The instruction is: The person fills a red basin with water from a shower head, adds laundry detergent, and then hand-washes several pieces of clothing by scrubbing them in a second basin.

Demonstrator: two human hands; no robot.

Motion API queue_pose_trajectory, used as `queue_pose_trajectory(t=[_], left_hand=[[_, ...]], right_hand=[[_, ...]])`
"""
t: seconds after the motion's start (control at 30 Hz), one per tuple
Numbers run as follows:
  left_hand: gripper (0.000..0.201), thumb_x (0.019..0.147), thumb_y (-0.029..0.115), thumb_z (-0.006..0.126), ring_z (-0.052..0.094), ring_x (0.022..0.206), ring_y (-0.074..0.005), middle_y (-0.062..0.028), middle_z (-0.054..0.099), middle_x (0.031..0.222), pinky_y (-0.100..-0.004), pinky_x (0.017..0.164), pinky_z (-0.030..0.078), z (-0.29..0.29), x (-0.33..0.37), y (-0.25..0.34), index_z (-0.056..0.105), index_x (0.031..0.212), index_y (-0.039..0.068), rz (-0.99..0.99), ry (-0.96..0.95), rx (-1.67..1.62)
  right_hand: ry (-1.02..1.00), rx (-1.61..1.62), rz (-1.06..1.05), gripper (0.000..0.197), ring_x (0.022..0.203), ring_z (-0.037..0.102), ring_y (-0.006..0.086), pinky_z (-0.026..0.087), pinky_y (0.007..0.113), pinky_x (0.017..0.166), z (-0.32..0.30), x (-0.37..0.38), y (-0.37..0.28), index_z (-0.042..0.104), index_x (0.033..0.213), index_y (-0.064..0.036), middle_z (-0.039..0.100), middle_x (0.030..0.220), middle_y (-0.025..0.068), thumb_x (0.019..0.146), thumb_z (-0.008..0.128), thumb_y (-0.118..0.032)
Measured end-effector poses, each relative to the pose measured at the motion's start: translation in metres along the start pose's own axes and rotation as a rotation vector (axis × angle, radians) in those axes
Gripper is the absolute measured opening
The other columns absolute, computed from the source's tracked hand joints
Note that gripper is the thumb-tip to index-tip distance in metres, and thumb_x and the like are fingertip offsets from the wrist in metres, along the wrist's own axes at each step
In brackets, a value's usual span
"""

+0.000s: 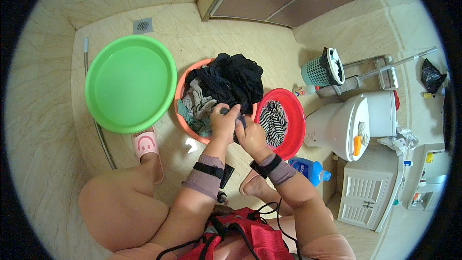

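My left hand (223, 126) and my right hand (252, 138) are close together over the near edge of an orange basin (180, 115). Both are closed on a dark grey piece of cloth (239, 118), bunched between them; its full shape is hidden by my fingers. Heaped in the basin are black clothes (231, 79), a pale grey garment (198, 97) and a teal one (203, 127). Touching its right side is a red basin (297, 130) with a black-and-white striped garment (273, 124) inside.
A large green basin (134, 84) of water stands left, beside a hose (101, 139) and floor drain (143, 25). On the right are a blue detergent bottle (310, 171), white toilet (337, 127), waste basket (317, 71), mop (353, 83) and white cabinet (365, 192).
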State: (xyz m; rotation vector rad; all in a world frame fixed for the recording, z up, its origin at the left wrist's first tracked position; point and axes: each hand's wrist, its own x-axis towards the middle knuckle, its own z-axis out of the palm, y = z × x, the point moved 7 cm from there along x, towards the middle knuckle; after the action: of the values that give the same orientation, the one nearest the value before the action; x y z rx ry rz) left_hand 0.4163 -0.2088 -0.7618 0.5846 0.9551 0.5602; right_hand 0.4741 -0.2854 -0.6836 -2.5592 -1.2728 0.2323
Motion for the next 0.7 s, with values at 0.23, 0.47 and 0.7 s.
queue_pose_trajectory(t=[0.23, 0.47, 0.7], left_hand=[[0.033, 0.076, 0.028, 0.074, 0.055, 0.079, -0.0184, -0.0076, 0.060, 0.087, -0.0333, 0.067, 0.047, -0.002, 0.011, -0.034, 0.059, 0.096, 0.005, 0.003, -0.094, 0.109], [0.033, 0.077, 0.033, 0.065, 0.050, 0.106, -0.0344, -0.0167, 0.057, 0.108, -0.0469, 0.094, 0.036, -0.038, 0.001, -0.010, 0.063, 0.099, 0.009, 0.191, 0.226, 1.046], [0.054, 0.065, 0.016, 0.072, 0.035, 0.120, -0.0324, -0.0120, 0.039, 0.129, -0.0472, 0.103, 0.022, -0.048, -0.024, -0.015, 0.052, 0.115, 0.010, 0.494, 0.251, 1.293]], right_hand=[[0.014, -0.126, -0.079, 0.033, 0.054, 0.061, 0.0377, 0.050, 0.047, 0.050, 0.002, -0.003, 0.011, 0.058, 0.084, -0.0036, 0.061, 0.061, 0.0201, 0.085, 0.054, -0.036], [0.126, -0.356, 0.369, 0.041, 0.065, 0.063, 0.0401, 0.050, 0.050, 0.059, -0.061, -0.008, 0.133, 0.059, 0.099, -0.0056, 0.064, 0.072, 0.0226, 0.085, 0.053, -0.044], [0.048, -0.259, 0.215, 0.055, 0.099, 0.057, 0.0380, 0.046, 0.044, 0.087, -0.043, -0.008, 0.172, 0.055, 0.116, -0.0013, 0.058, 0.108, 0.0257, 0.073, 0.070, -0.031]])
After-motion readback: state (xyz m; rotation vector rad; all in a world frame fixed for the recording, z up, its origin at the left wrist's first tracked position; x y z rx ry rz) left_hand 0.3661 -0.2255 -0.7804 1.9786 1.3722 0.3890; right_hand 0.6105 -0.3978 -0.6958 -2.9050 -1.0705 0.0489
